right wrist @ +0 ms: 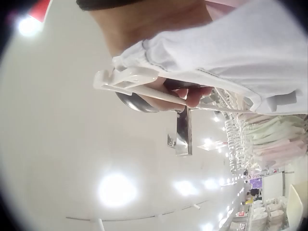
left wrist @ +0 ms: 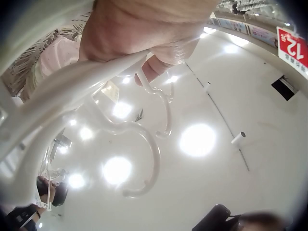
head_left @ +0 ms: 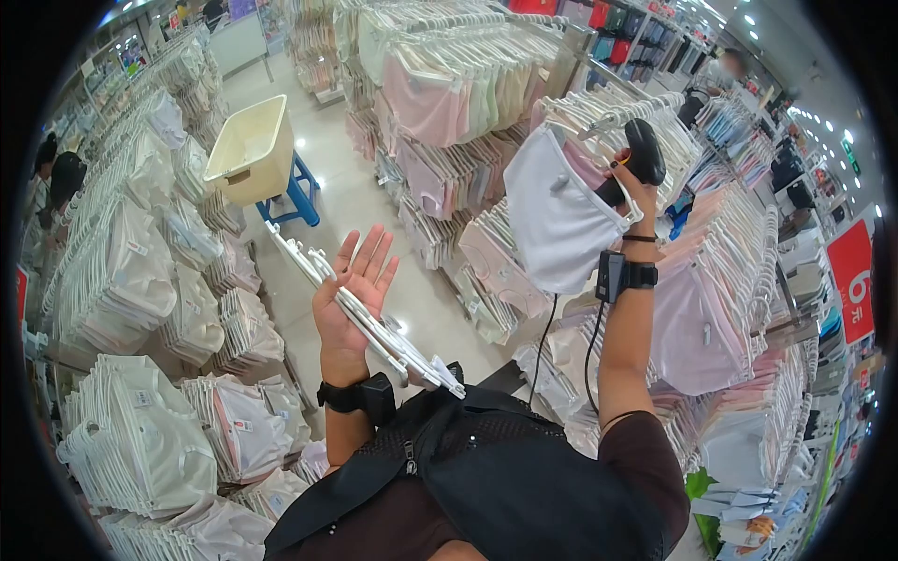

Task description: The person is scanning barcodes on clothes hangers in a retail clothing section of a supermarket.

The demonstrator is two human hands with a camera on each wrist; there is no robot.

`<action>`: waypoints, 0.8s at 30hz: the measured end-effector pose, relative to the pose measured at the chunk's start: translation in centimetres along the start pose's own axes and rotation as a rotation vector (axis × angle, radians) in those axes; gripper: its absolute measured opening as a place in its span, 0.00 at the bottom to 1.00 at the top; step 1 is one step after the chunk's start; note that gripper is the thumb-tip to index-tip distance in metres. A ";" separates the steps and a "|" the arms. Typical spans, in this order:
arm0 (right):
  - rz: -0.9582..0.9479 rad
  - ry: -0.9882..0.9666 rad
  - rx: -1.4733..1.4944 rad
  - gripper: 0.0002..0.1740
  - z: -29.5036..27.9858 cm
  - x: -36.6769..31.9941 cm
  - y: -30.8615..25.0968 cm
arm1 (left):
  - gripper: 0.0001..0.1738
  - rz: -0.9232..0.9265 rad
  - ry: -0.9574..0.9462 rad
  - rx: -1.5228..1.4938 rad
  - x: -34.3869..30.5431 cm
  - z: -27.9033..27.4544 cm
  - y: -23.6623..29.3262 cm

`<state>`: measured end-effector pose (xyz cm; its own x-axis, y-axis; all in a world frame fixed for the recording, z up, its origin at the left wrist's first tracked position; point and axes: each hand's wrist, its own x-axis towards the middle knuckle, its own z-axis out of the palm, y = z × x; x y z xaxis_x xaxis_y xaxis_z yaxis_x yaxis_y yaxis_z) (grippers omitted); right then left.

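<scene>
Several bare white plastic hangers (head_left: 379,329) lie across the palm of my left hand (head_left: 363,288), held under the thumb while the fingers stretch out straight. Their curved hooks (left wrist: 153,154) dangle below that hand in the left wrist view. My right hand (head_left: 638,192) grips a black handheld barcode scanner (head_left: 644,150), whose cord (head_left: 543,351) hangs down. Right at its fingers is a white hanger (right wrist: 132,79) bearing white briefs (head_left: 554,224) with a small grey tag (head_left: 560,182). Pink fabric (head_left: 585,166) shows behind the briefs. The cloth partly hides this hand.
Racks of hung pale underwear (head_left: 131,262) line the left, with more pink garments (head_left: 706,323) at the right. A metal rail (head_left: 613,73) runs beyond the scanner. In the aisle, a cream tub (head_left: 248,154) stands on a blue stool (head_left: 301,192). Another person (head_left: 725,70) is at the back right.
</scene>
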<state>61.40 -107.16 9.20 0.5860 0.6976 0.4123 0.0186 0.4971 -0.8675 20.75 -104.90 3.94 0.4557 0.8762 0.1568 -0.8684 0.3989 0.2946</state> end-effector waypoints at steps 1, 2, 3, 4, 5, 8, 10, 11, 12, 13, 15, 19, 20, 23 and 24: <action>-0.017 0.018 -0.020 0.18 -0.4 0.3 0.0 | 0.31 0.009 -0.020 0.039 0.1 -0.1 0.0; -0.044 0.016 -0.014 0.18 -0.8 0.6 0.1 | 0.31 0.009 -0.021 0.038 0.1 -0.1 -0.1; -0.045 0.015 -0.015 0.18 -1.2 0.9 0.2 | 0.31 0.008 -0.015 0.041 0.1 -0.1 -0.1; -0.027 -0.005 -0.030 0.18 -1.6 1.2 0.2 | 0.31 0.007 -0.008 0.043 0.2 -0.1 -0.2; -0.008 -0.024 -0.045 0.17 -2.1 1.5 0.3 | 0.31 0.006 -0.007 0.042 0.3 -0.2 -0.3; 0.012 -0.011 -0.108 0.18 -3.4 2.0 0.5 | 0.31 -0.009 -0.020 0.025 0.7 -0.5 -0.3; -0.027 0.001 -0.191 0.18 -4.0 1.5 -0.2 | 0.29 -0.015 -0.004 0.016 0.8 -0.5 -0.5; -0.065 -0.007 -0.177 0.16 -4.2 0.7 -1.0 | 0.29 -0.015 0.001 0.014 0.9 -0.6 -0.6; -0.047 0.003 -0.167 0.16 -4.3 0.3 -1.7 | 0.28 -0.011 0.046 0.031 0.9 -0.7 -0.7; -0.026 0.016 -0.156 0.16 -4.9 -0.2 -2.1 | 0.27 -0.010 0.091 0.050 0.9 -0.9 -0.8; -0.098 0.094 -0.235 0.17 -6.3 -1.7 -3.4 | 0.25 -0.058 0.191 0.061 1.2 -2.2 -1.4; -0.220 0.217 -0.284 0.16 -4.9 -7.9 -8.1 | 0.20 -0.223 0.426 0.126 1.5 -5.2 -2.2; -0.262 0.064 -0.252 0.17 -4.7 -9.3 -8.8 | 0.20 -0.206 0.455 0.130 1.5 -5.2 -2.3; -0.095 -0.096 -0.376 0.20 0.0 -13.8 -8.4 | 0.18 -0.261 0.579 0.168 1.7 -4.5 -3.4; 0.052 -0.139 -0.401 0.16 0.6 -15.2 -6.6 | 0.19 -0.254 0.564 0.172 1.8 -4.1 -3.5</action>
<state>51.87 -120.67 8.84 0.4800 0.7933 0.3746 0.3211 0.2385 -0.9165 23.84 -103.61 -0.68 0.4295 0.7867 -0.4435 -0.6822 0.6044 0.4114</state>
